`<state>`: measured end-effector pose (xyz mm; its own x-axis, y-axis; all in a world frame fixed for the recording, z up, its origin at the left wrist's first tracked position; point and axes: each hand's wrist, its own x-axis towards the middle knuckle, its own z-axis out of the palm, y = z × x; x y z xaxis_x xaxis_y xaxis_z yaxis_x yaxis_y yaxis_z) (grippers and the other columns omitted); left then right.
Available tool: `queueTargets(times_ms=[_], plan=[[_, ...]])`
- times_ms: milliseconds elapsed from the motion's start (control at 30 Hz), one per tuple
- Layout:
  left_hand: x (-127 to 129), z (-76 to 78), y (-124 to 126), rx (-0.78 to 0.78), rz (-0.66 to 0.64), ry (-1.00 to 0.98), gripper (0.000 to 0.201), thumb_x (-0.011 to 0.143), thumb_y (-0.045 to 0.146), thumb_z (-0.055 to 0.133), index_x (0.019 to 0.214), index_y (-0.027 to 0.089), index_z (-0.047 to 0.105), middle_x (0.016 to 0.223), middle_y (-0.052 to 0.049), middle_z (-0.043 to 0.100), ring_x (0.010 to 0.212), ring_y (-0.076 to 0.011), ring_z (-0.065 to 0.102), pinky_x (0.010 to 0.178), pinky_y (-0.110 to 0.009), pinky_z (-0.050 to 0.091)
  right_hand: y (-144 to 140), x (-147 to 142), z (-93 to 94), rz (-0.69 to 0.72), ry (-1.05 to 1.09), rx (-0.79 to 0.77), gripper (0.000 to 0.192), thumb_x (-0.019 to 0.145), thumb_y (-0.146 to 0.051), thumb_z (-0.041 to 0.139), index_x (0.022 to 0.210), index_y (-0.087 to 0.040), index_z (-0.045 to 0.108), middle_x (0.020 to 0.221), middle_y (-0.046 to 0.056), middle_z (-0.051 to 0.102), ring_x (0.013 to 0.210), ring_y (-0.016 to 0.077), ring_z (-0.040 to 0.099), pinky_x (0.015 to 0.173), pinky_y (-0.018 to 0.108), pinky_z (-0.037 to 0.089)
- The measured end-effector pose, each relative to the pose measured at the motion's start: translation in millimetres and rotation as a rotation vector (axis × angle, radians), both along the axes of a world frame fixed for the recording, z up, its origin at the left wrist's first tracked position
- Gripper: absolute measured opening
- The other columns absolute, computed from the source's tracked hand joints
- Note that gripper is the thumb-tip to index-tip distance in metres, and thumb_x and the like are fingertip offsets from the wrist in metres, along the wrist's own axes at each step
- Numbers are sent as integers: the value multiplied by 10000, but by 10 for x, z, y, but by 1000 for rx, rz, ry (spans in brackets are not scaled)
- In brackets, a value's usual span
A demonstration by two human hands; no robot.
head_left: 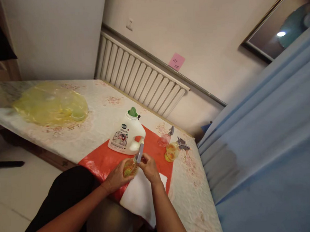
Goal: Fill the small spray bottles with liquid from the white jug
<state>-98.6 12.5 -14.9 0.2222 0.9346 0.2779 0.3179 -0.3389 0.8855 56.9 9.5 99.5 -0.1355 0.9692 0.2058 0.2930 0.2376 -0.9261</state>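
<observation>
Left hand (118,176) wrapped round small spray bottle (130,167), yellowish, held over white cloth (141,196) on red mat (105,160). Bottle's long axis tilts up and right toward grey spray head (140,152). Right hand (148,168), fingers pinched at that head. Behind: white detergent jug (126,136); right: two more spray bottles (170,146).

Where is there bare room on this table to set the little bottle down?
Free: the floral tablecloth between the yellow bag and the detergent jug, and the strip right of the two spray bottles. Crowded: the red mat, with the jug, white cloth and both hands, left and right, on the small bottle.
</observation>
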Motion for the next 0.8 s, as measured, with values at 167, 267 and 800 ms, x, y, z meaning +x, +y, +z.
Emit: queueTargets(times_ms=[167, 267, 800], plan=[[-3, 6, -7, 1, 1, 13, 667, 716, 328, 691, 1313, 214, 418, 1249, -97, 613, 1125, -288, 615, 955, -417, 495, -26, -87, -51, -143, -9, 34, 153, 664, -239, 715, 794, -200, 645, 791, -12, 689, 757, 174, 625, 730, 279, 493], [-2, 5, -9, 8, 10, 14, 653, 720, 312, 685, 1305, 197, 421, 1252, -103, 608, 1138, -282, 606, 964, -404, 487, -42, -166, -122, -264, 2, 64, 208, 625, -231, 735, 765, -205, 584, 752, -25, 645, 703, 160, 580, 693, 268, 472], [7, -30, 8, -1, 3, 15, 666, 722, 311, 691, 1312, 213, 398, 1284, -111, 591, 1179, -290, 582, 1000, -440, 467, -115, -96, -139, -95, 46, 81, 219, 770, -279, 626, 954, -184, 697, 886, 22, 703, 837, 194, 626, 772, 285, 491]])
